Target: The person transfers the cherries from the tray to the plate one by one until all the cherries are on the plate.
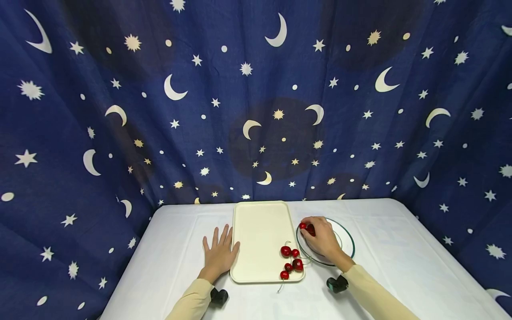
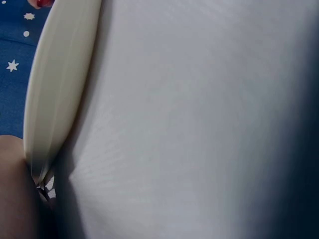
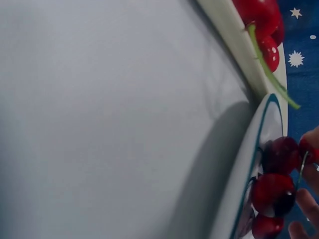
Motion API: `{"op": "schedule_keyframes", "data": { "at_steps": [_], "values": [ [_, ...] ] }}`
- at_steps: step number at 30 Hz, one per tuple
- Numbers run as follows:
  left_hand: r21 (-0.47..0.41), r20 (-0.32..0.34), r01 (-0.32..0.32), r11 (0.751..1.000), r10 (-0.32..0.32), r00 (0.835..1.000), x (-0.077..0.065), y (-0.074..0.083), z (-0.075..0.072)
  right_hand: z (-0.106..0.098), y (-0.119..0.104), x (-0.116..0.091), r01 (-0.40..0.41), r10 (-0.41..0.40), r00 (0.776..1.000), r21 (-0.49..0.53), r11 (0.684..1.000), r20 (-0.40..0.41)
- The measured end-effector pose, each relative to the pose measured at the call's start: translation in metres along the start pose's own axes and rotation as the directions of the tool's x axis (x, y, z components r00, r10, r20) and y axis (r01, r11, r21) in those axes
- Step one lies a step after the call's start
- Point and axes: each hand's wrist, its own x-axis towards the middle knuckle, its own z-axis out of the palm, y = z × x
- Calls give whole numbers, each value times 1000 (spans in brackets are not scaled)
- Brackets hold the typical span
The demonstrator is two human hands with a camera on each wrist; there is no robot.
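Observation:
My right hand [image 1: 321, 238] is over the left part of a white plate with a dark green rim [image 1: 349, 244], pinching a red cherry [image 1: 302, 226] between thumb and fingers. Under that hand more dark red cherries [image 3: 273, 194] lie in the plate, partly hidden by the fingers in the head view. My left hand [image 1: 220, 254] lies flat with fingers spread at the left side of a cream tray [image 1: 260, 235], its thumb over the tray's rim. Several cherries with stems [image 1: 286, 251] sit in the tray's near right corner.
The tray and plate stand side by side on a white-covered table [image 1: 168, 249], their edges close together. A dark blue curtain [image 1: 216, 133] with moons and stars hangs behind and at both sides. Black wrist cameras [image 1: 337, 283] sit at both wrists.

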Motion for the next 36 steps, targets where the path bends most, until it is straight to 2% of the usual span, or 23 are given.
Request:
{"op": "schedule_keyframes", "data": {
  "at_steps": [6,14,19,23,27,31,36],
  "values": [
    [-28,-13,-19,999,19,1000,0,0,-1,2,3,-3,-11,11,1000,-23,1000,-1],
    [11,-17,-13,1000,13,1000,3,-4,6,2,2,-4,9,-9,1000,-56,998,6],
    [12,-19,-9,1000,9,1000,4,-5,6,2,2,-4,1,2,999,-78,997,35],
    [8,-19,-8,1000,8,1000,4,-5,7,2,2,-5,13,-11,1000,-81,997,24],
    [17,-14,-2,1000,3,1000,4,-4,7,3,0,-6,59,-61,998,-63,996,-26],
    [23,-16,-2,1000,3,1000,4,-4,6,6,-5,-5,139,-141,988,-25,990,-68],
    [1,-19,-12,1000,12,1000,1,-2,3,10,-13,-3,258,-257,966,21,966,-31]
  ]
}}
